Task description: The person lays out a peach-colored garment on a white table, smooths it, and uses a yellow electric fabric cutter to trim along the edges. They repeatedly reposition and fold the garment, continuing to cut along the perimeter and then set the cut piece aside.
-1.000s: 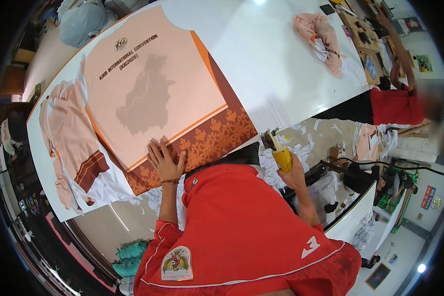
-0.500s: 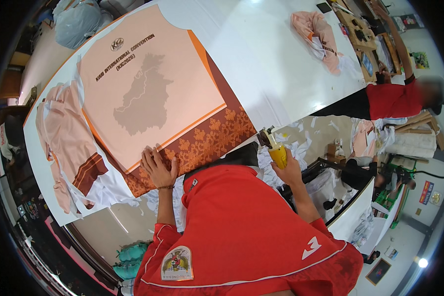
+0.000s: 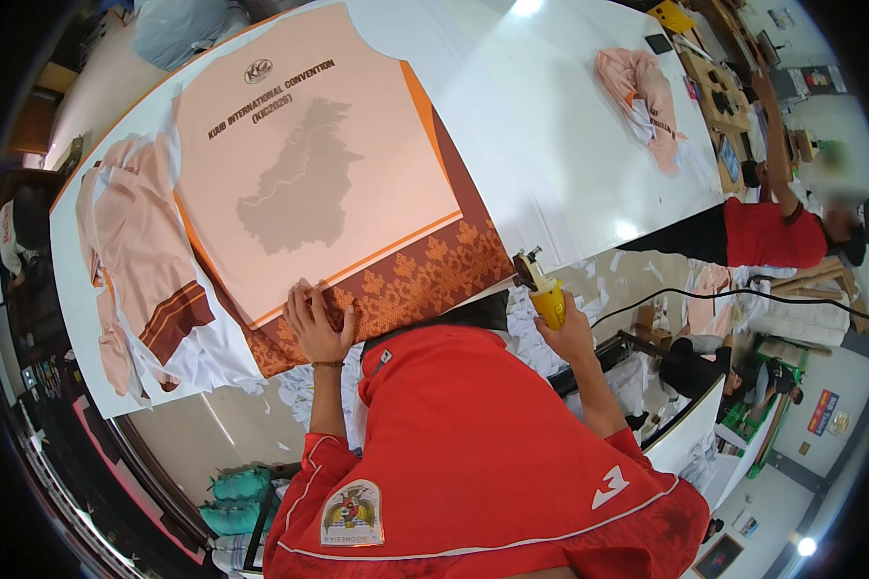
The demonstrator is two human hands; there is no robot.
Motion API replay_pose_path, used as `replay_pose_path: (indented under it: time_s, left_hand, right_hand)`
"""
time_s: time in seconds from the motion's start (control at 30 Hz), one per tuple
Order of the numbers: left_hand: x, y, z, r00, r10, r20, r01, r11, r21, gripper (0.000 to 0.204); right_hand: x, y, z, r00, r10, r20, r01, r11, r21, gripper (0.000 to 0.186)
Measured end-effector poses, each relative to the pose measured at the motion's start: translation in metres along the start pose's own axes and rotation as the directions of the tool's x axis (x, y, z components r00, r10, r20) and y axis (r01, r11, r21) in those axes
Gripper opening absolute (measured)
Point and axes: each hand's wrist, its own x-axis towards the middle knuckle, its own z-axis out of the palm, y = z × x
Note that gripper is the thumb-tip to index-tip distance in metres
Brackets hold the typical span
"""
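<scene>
A peach shirt panel (image 3: 386,164) with a dark print and a patterned brown-orange hem lies flat on the white table (image 3: 541,116). My left hand (image 3: 319,326) rests flat on its near hem, fingers spread. My right hand (image 3: 568,333) grips a yellow handheld electric fabric cutter (image 3: 548,299). The cutter's metal head is at the panel's near right corner; whether it touches the cloth I cannot tell. A crumpled pile of peach, brown and white cloth pieces (image 3: 145,261) lies left of the panel.
A bunched peach piece (image 3: 642,101) lies at the table's far right, near a black phone (image 3: 658,43). A person in a red shirt (image 3: 768,232) stands beyond the right edge. A black cord (image 3: 714,291) runs in from the right. White scraps (image 3: 526,338) litter the floor.
The view has shifted, so table and cloth sit slightly lower and to the right. The black cord now shows right of the cutter. Both hands keep nearly the same places.
</scene>
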Motion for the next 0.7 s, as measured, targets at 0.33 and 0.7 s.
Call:
replay_pose_path:
  time_s: [0.33,0.7]
  left_hand:
    - [0.002,0.001,-0.003,0.999,-0.001,-0.033,-0.001,0.999,-0.049,0.066]
    - [0.003,0.002,-0.004,0.999,-0.023,-0.041,0.022,0.999,-0.029,0.069]
  right_hand:
    - [0.043,-0.019,0.004,0.991,-0.127,-0.032,0.128,0.99,0.064,0.067]
    - [0.103,-0.083,-0.011,0.997,-0.081,0.012,0.081,0.997,0.0,0.062]
